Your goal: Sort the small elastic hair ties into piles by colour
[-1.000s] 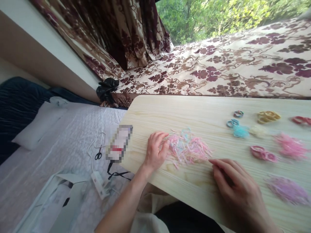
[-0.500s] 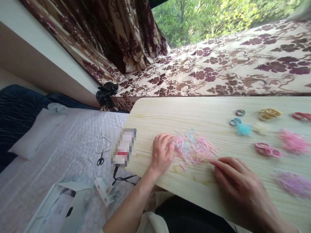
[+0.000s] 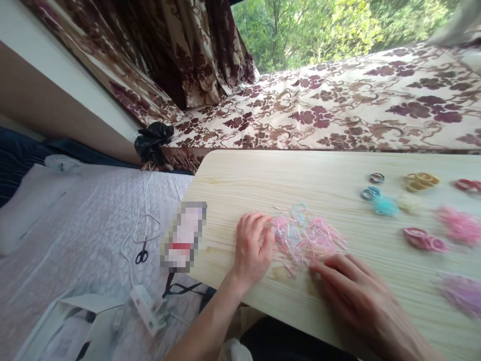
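Observation:
A loose mixed pile of small thin elastic bands or strands (image 3: 300,238), mostly pink with some pale blue and cream, lies on the pale wooden table (image 3: 270,175). My left hand (image 3: 253,245) rests at the pile's left edge, fingers bent forward and thumb apart, with nothing visibly held. At the lower right edge of the pile, my right hand (image 3: 353,291) lies low over the tabletop. Its fingers are stretched toward the strands and the fingertips touch or almost touch them. The undersides of both hands are hidden.
Sorted heaps lie to the right: turquoise strands (image 3: 384,205), pink strands (image 3: 458,224), lilac strands (image 3: 460,293), yellow hair ties (image 3: 421,181) and dark pink hair ties (image 3: 423,239). A blurred-out object (image 3: 184,238) sits at the table's left edge. Scissors (image 3: 142,255) and a power strip (image 3: 146,308) lie on the bed.
My right hand has moved left, closer to the pile's lower edge. My left hand stays by the pile's left side. The camera view has shifted slightly.

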The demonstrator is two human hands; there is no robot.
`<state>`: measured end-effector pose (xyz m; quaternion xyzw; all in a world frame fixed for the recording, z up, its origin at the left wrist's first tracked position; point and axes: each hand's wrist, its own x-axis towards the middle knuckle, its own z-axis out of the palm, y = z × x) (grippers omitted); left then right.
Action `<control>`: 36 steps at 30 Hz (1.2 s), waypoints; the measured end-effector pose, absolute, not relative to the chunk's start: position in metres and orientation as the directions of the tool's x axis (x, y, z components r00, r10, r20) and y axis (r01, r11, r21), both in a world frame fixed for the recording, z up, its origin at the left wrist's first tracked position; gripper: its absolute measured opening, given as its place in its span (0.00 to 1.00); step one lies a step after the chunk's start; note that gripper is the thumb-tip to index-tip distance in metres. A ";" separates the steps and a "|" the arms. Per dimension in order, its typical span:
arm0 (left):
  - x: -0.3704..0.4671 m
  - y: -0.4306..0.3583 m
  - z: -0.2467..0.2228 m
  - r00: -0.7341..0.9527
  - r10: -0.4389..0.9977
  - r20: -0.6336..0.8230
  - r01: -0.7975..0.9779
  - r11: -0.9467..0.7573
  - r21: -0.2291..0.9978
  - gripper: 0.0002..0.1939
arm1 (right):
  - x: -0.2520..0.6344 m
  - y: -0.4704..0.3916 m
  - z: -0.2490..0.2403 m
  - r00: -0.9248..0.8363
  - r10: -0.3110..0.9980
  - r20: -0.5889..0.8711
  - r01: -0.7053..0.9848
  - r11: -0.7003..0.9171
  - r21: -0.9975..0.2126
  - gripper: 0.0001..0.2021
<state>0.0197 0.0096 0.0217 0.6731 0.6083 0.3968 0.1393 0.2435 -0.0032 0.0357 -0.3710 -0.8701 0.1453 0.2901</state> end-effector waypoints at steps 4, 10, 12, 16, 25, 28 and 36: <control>0.020 0.009 0.021 -0.056 0.926 0.373 0.705 -0.228 0.671 0.11 | 0.246 -0.006 0.032 -0.535 0.734 0.418 0.570 0.679 -0.463 0.13; 0.021 0.009 0.021 -0.058 0.924 0.379 0.706 -0.230 0.670 0.11 | 0.253 -0.008 0.029 -0.512 0.758 0.404 0.622 0.651 -0.435 0.12; 0.021 0.009 0.022 -0.059 0.924 0.378 0.700 -0.232 0.675 0.10 | 0.259 -0.009 0.030 -0.500 0.766 0.404 0.640 0.641 -0.423 0.11; 0.020 0.009 0.021 -0.056 0.924 0.378 0.695 -0.236 0.679 0.10 | 0.264 -0.013 0.028 -0.509 0.771 0.383 0.642 0.636 -0.428 0.10; 0.020 0.009 0.023 -0.052 0.923 0.381 0.691 -0.242 0.681 0.09 | 0.248 -0.014 0.030 -0.513 0.754 0.410 0.641 0.655 -0.400 0.13; 0.019 0.008 0.023 -0.049 0.923 0.383 0.688 -0.247 0.682 0.09 | 0.254 -0.017 0.028 -0.546 0.754 0.365 0.621 0.656 -0.428 0.11; 0.018 0.008 0.024 -0.038 0.925 0.379 0.685 -0.253 0.684 0.09 | 0.264 -0.025 0.034 -0.532 0.757 0.379 0.621 0.653 -0.433 0.10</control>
